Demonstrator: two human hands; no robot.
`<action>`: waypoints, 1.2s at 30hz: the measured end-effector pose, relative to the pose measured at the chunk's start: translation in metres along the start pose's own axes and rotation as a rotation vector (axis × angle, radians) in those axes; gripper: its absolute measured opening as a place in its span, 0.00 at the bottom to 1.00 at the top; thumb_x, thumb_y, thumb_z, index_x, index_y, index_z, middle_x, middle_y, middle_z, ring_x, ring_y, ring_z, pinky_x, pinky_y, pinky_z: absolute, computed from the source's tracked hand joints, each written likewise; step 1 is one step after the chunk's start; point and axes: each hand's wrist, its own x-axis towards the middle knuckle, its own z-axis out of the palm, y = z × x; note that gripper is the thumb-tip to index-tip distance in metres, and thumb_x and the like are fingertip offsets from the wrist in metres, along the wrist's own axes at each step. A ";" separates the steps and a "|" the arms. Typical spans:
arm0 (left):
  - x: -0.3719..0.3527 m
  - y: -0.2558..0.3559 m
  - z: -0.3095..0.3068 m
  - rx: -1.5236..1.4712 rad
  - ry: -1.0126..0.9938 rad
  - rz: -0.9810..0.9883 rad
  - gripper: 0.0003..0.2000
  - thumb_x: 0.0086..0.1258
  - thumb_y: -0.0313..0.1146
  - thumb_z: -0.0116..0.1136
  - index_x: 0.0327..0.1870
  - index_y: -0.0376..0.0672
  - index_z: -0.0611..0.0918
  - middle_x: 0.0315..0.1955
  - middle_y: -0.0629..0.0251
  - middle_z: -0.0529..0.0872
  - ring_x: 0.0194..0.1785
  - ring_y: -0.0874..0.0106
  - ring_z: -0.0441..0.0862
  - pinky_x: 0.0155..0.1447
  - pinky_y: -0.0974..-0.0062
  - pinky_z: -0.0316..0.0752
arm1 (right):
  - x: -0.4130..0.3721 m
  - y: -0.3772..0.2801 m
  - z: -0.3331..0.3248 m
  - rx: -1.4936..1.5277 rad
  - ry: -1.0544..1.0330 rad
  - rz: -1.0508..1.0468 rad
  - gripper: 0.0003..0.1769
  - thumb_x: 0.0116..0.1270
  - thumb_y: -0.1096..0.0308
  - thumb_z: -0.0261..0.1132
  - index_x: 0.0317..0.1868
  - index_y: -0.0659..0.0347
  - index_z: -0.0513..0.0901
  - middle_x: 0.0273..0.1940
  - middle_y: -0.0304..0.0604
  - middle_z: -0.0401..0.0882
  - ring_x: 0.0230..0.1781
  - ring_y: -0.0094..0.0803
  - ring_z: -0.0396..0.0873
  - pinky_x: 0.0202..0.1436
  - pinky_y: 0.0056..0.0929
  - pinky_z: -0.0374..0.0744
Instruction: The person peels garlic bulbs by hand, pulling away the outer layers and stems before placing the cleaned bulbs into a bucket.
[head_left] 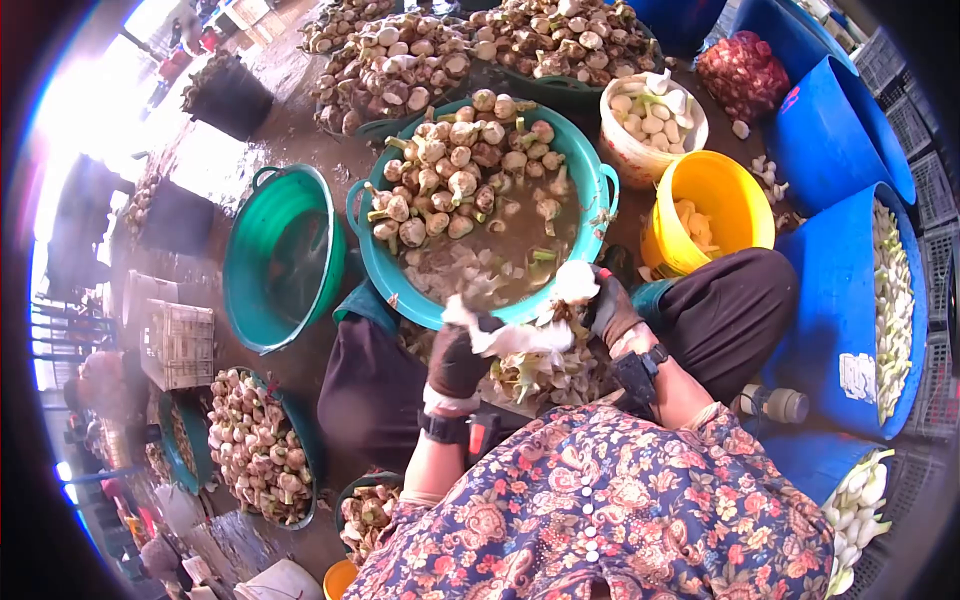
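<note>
Over the near rim of a teal basin (372,262) are both my gloved hands. My left hand (463,358) is closed round a white cloth-like strip (520,338), which stretches to the right below the rim. Fingers of my right hand (612,310) are wrapped against a peeled white bulb (575,282). Inside the basin, unpeeled garlic bulbs (462,184) are heaped at the back, with murky water and floating skins in front. Loose peelings (545,375) lie below my hands, between my legs.
An empty green tub (240,262) stands left of the basin. To the right are a yellow bucket (655,235), a white bucket of peeled bulbs (690,140) and blue barrels (815,290). More garlic tubs (310,420) stand at the lower left.
</note>
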 end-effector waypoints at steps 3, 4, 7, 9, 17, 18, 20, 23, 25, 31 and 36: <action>-0.002 0.049 0.025 -0.380 0.045 -0.293 0.08 0.63 0.30 0.58 0.41 0.41 0.76 0.36 0.65 0.80 0.41 0.70 0.78 0.47 0.69 0.73 | -0.003 -0.010 -0.016 -0.060 0.032 0.087 0.14 0.65 0.49 0.56 0.31 0.48 0.78 0.15 0.28 0.68 0.11 0.23 0.64 0.13 0.22 0.63; 0.002 0.071 0.038 -0.077 0.092 -0.520 0.09 0.60 0.29 0.62 0.39 0.39 0.79 0.38 0.64 0.82 0.41 0.72 0.79 0.47 0.71 0.73 | -0.003 -0.011 -0.014 -0.073 0.019 0.103 0.14 0.64 0.49 0.57 0.30 0.48 0.78 0.15 0.29 0.68 0.10 0.24 0.64 0.13 0.23 0.62; 0.030 0.018 0.023 0.806 -0.181 -0.409 0.18 0.58 0.41 0.66 0.40 0.33 0.82 0.31 0.61 0.86 0.32 0.69 0.82 0.41 0.74 0.75 | 0.001 -0.006 0.002 -0.183 0.036 -0.062 0.16 0.64 0.49 0.60 0.28 0.50 0.78 0.16 0.29 0.69 0.12 0.22 0.64 0.15 0.22 0.62; 0.042 0.001 0.030 1.090 -0.039 -0.447 0.19 0.60 0.46 0.63 0.35 0.33 0.83 0.24 0.60 0.84 0.28 0.73 0.81 0.36 0.74 0.74 | -0.006 0.000 0.009 -0.431 0.104 -0.250 0.16 0.63 0.49 0.62 0.27 0.52 0.78 0.17 0.29 0.70 0.14 0.20 0.65 0.18 0.21 0.63; 0.047 -0.037 0.040 0.277 0.101 -0.493 0.15 0.69 0.43 0.55 0.32 0.38 0.81 0.17 0.69 0.78 0.22 0.77 0.74 0.26 0.81 0.67 | -0.022 0.015 0.021 -0.307 -0.142 -0.003 0.16 0.69 0.54 0.54 0.39 0.57 0.79 0.27 0.33 0.77 0.25 0.23 0.74 0.25 0.21 0.70; 0.035 -0.049 0.028 0.412 0.074 -0.165 0.12 0.68 0.38 0.54 0.36 0.37 0.80 0.24 0.63 0.81 0.23 0.74 0.77 0.26 0.80 0.70 | -0.016 0.024 0.016 -0.154 -0.179 -0.040 0.14 0.69 0.57 0.53 0.41 0.58 0.78 0.29 0.33 0.77 0.26 0.23 0.73 0.26 0.21 0.70; 0.027 -0.005 0.036 -0.146 0.162 -0.310 0.08 0.66 0.31 0.54 0.35 0.34 0.80 0.23 0.61 0.81 0.23 0.73 0.78 0.29 0.78 0.73 | -0.027 0.009 0.010 -0.210 -0.311 0.049 0.12 0.68 0.61 0.52 0.44 0.60 0.76 0.31 0.34 0.77 0.27 0.23 0.73 0.27 0.21 0.71; 0.025 0.025 0.020 0.095 0.079 -0.561 0.15 0.64 0.40 0.57 0.32 0.32 0.80 0.23 0.58 0.82 0.23 0.71 0.80 0.29 0.75 0.75 | -0.017 -0.002 0.009 0.055 -0.609 0.217 0.11 0.68 0.67 0.51 0.46 0.61 0.75 0.33 0.36 0.77 0.28 0.24 0.75 0.30 0.22 0.74; 0.047 0.020 0.012 0.950 -0.232 -0.769 0.23 0.61 0.52 0.61 0.31 0.34 0.82 0.21 0.60 0.83 0.25 0.70 0.81 0.30 0.73 0.74 | -0.015 -0.003 0.014 0.193 -0.588 0.228 0.10 0.68 0.68 0.49 0.44 0.61 0.74 0.32 0.38 0.76 0.30 0.26 0.76 0.34 0.24 0.76; 0.079 -0.049 0.013 0.447 0.070 -0.927 0.28 0.68 0.59 0.49 0.33 0.36 0.82 0.17 0.70 0.77 0.19 0.77 0.75 0.23 0.80 0.66 | -0.006 -0.008 0.015 0.000 -0.333 -0.039 0.16 0.70 0.61 0.52 0.50 0.64 0.75 0.38 0.42 0.79 0.38 0.29 0.78 0.43 0.29 0.77; 0.094 -0.044 0.066 0.376 -0.016 -0.608 0.16 0.69 0.44 0.55 0.28 0.40 0.80 0.16 0.75 0.76 0.20 0.84 0.71 0.24 0.83 0.65 | -0.002 -0.031 0.006 -0.695 0.204 -0.248 0.17 0.66 0.56 0.59 0.30 0.62 0.80 0.26 0.41 0.79 0.24 0.27 0.78 0.27 0.28 0.76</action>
